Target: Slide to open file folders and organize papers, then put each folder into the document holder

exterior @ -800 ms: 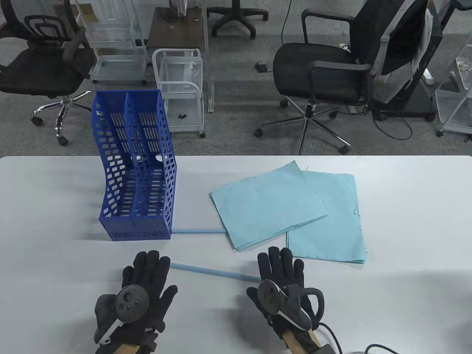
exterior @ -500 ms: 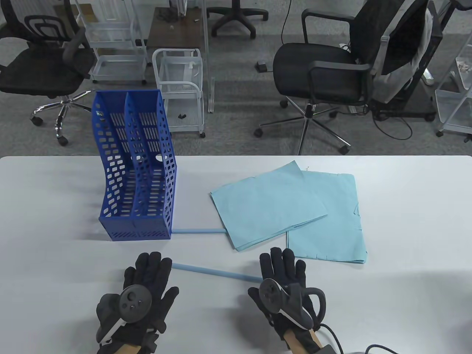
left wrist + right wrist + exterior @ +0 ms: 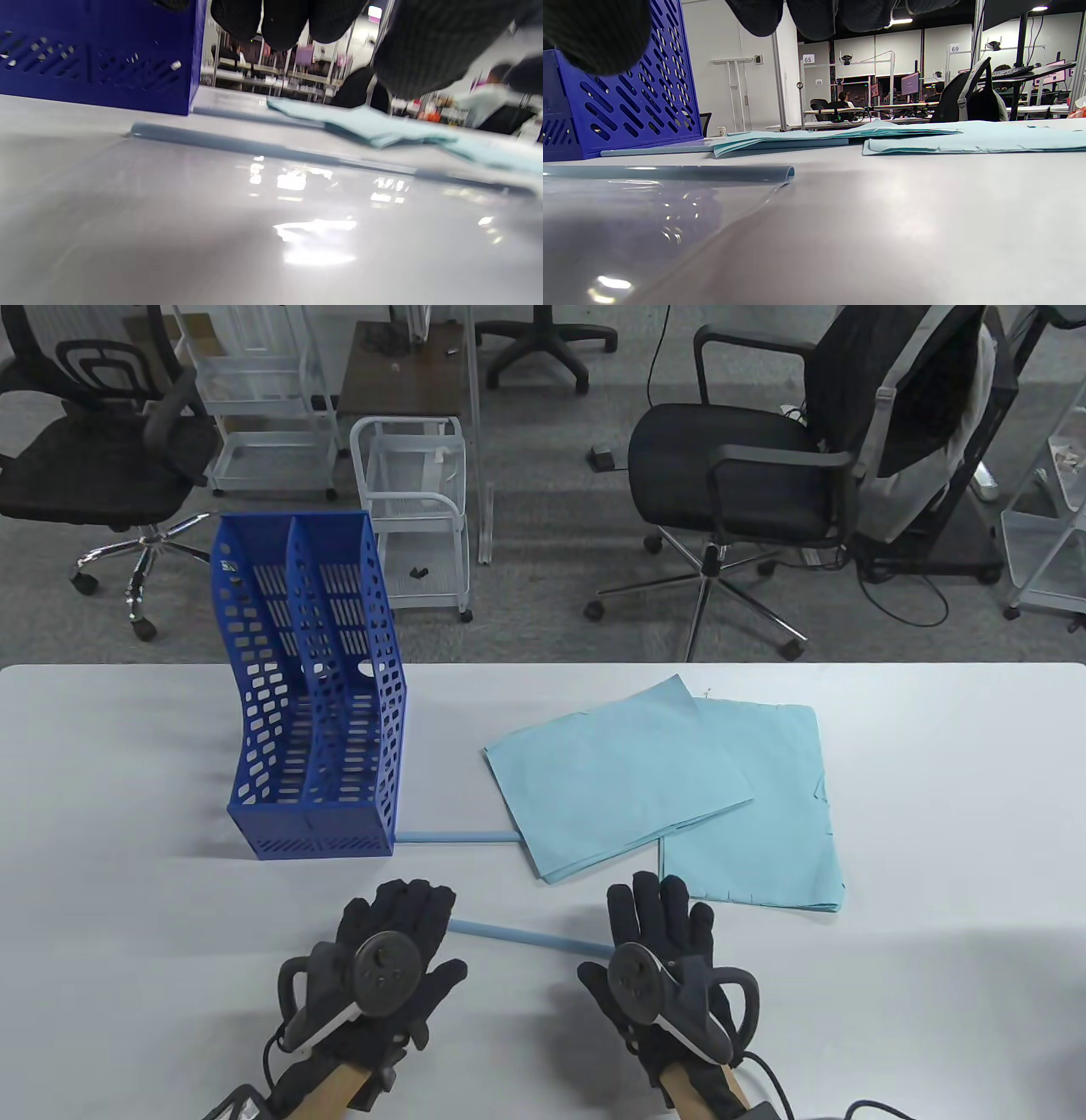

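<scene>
A clear file folder [image 3: 628, 220] lies flat at the table's front, its light-blue slide bar [image 3: 526, 936] running between my hands. My left hand [image 3: 399, 912] lies flat with its fingers over the bar's left end. My right hand [image 3: 657, 916] lies flat over the bar's right end, fingertips near the paper stacks. Neither hand grips anything. A second slide bar [image 3: 454, 837] lies between the blue document holder [image 3: 314, 712] and a tilted stack of light-blue papers [image 3: 611, 780]. Another paper stack [image 3: 755, 814] lies partly under it on the right.
The two-slot holder stands upright at the table's back left, both slots without folders. Beyond the table's far edge [image 3: 543, 666] are office chairs [image 3: 747, 475] and white wire carts [image 3: 416, 509].
My left hand has slid right along the slide bar and turned its tracker. My right hand has crept slightly right and forward. The papers and the holder have not moved.
</scene>
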Motion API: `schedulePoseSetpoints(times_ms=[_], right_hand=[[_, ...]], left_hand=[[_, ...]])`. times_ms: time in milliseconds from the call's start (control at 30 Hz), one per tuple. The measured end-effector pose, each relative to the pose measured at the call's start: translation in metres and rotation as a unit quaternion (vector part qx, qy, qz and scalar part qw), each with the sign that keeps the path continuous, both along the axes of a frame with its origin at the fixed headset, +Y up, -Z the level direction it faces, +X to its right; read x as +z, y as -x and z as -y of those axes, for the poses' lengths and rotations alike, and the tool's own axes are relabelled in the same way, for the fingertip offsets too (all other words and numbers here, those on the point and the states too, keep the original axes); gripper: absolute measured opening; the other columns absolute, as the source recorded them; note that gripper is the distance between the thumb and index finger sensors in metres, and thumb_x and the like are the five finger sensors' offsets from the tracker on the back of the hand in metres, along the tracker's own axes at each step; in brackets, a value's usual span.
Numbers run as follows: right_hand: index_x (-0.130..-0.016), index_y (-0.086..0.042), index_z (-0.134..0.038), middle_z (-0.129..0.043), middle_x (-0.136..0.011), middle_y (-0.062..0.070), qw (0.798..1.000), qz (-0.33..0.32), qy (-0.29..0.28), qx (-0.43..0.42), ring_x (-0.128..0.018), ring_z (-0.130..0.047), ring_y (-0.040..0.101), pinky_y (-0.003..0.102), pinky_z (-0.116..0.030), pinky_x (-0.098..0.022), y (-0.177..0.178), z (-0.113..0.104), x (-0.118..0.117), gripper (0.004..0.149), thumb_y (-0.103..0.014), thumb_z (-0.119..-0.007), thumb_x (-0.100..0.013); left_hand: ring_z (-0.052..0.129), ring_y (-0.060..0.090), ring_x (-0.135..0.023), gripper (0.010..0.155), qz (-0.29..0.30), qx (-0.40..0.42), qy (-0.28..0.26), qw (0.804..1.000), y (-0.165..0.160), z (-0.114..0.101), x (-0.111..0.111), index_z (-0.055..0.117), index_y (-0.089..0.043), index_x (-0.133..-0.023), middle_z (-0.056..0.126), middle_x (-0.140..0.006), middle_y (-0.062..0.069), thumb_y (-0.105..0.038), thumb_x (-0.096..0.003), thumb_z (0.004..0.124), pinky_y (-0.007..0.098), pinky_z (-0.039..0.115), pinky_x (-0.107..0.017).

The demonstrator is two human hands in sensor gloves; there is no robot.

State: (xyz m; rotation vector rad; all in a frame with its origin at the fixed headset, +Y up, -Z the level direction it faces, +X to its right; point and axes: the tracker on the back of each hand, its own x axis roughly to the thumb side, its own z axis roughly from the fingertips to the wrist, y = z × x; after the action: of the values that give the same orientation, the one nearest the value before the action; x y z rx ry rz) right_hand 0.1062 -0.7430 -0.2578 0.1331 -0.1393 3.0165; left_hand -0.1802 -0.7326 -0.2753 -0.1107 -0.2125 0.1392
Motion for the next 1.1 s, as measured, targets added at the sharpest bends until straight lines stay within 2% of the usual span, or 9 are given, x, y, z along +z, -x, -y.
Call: schedulePoseSetpoints(times_ms=[233, 300, 367, 533, 633, 733, 833, 933, 1100], right_hand=[[-0.105, -0.028, -0.037, -0.036, -0.117, 0.006, 1.0, 0.006, 0.011, -0.01, -0.107, -0.038, 0.041, 0.062, -0.038, -0.074, -0.006, 0.001, -0.002, 0.088, -0.068, -0.073, -0.035], [-0.105, -0.028, -0.037, -0.035, -0.117, 0.006, 1.0, 0.008, 0.014, -0.012, -0.107, -0.038, 0.041, 0.062, -0.038, -0.074, -0.008, 0.001, -0.002, 0.088, -0.068, -0.072, -0.035], [-0.105, -0.028, -0.038, -0.036, -0.117, 0.006, 1.0, 0.01, 0.018, -0.015, -0.107, -0.038, 0.041, 0.062, -0.038, -0.074, -0.009, 0.002, -0.003, 0.088, -0.068, -0.072, -0.035], [-0.105, -0.028, -0.038, -0.036, -0.117, 0.007, 0.999, 0.015, 0.031, -0.019, -0.107, -0.039, 0.042, 0.062, -0.038, -0.074, -0.012, 0.005, -0.006, 0.088, -0.068, -0.072, -0.035], [-0.105, -0.028, -0.038, -0.036, -0.117, 0.007, 0.998, 0.022, 0.043, -0.042, -0.106, -0.04, 0.042, 0.062, -0.039, -0.073, -0.017, 0.005, -0.008, 0.088, -0.068, -0.072, -0.035], [-0.105, -0.027, -0.038, -0.038, -0.117, 0.008, 0.994, 0.038, 0.055, -0.088, -0.106, -0.042, 0.042, 0.062, -0.04, -0.073, -0.027, 0.005, -0.01, 0.087, -0.068, -0.072, -0.036], [-0.105, -0.025, -0.04, -0.043, -0.116, 0.009, 0.985, 0.06, 0.056, -0.15, -0.104, -0.049, 0.043, 0.062, -0.045, -0.072, -0.041, 0.004, -0.011, 0.088, -0.068, -0.073, -0.036], [-0.105, -0.023, -0.043, -0.052, -0.113, 0.01, 0.963, 0.076, 0.069, -0.25, -0.099, -0.064, 0.042, 0.06, -0.055, -0.071, -0.053, 0.005, -0.013, 0.088, -0.066, -0.075, -0.036], [-0.103, -0.023, -0.051, -0.07, -0.106, 0.005, 0.919, 0.046, 0.125, -0.372, -0.089, -0.084, 0.035, 0.054, -0.07, -0.068, -0.056, 0.011, -0.015, 0.084, -0.065, -0.079, -0.036]], left_hand=[[0.066, 0.021, -0.112, 0.07, -0.008, -0.11, 0.126, 0.986, -0.027, 0.019, -0.054, 0.068, -0.042, -0.106, 0.068, -0.115, -0.012, -0.05, -0.0421, 0.093, 0.059, 0.054, -0.082], [0.067, 0.021, -0.111, 0.066, 0.0, -0.137, 0.159, 0.978, -0.032, 0.026, -0.062, 0.068, -0.044, -0.105, 0.067, -0.115, -0.014, -0.048, -0.0435, 0.091, 0.058, 0.055, -0.081], [0.07, 0.021, -0.108, 0.063, 0.013, -0.12, 0.155, 0.981, -0.036, 0.025, -0.068, 0.071, -0.041, -0.102, 0.069, -0.112, -0.013, -0.044, -0.0435, 0.093, 0.056, 0.059, -0.08], [0.067, 0.022, -0.104, 0.054, 0.028, -0.123, 0.208, 0.97, -0.038, 0.028, -0.077, 0.075, -0.035, -0.096, 0.065, -0.11, -0.01, -0.042, -0.0446, 0.09, 0.054, 0.06, -0.079], [0.074, 0.023, -0.095, 0.047, 0.037, -0.112, 0.195, 0.974, -0.035, 0.029, -0.073, 0.079, -0.033, -0.09, 0.071, -0.104, -0.008, -0.041, -0.0449, 0.09, 0.053, 0.064, -0.076], [0.085, 0.022, -0.082, 0.045, 0.059, -0.092, 0.136, 0.985, -0.027, 0.028, -0.062, 0.083, -0.034, -0.088, 0.081, -0.095, -0.005, -0.041, -0.0437, 0.09, 0.051, 0.071, -0.072], [0.091, 0.021, -0.074, 0.046, 0.062, -0.01, 0.097, 0.993, -0.009, 0.027, -0.047, 0.086, -0.032, -0.087, 0.087, -0.087, -0.002, -0.04, -0.042, 0.091, 0.05, 0.076, -0.067], [0.092, 0.022, -0.071, 0.047, 0.052, 0.065, 0.084, 0.993, 0.009, 0.024, -0.031, 0.087, -0.03, -0.087, 0.089, -0.084, 0.0, -0.04, -0.0412, 0.092, 0.05, 0.077, -0.064], [0.093, 0.022, -0.069, 0.047, 0.045, 0.155, 0.07, 0.984, 0.027, 0.018, -0.004, 0.088, -0.028, -0.087, 0.09, -0.082, 0.002, -0.04, -0.0411, 0.093, 0.05, 0.078, -0.062]])
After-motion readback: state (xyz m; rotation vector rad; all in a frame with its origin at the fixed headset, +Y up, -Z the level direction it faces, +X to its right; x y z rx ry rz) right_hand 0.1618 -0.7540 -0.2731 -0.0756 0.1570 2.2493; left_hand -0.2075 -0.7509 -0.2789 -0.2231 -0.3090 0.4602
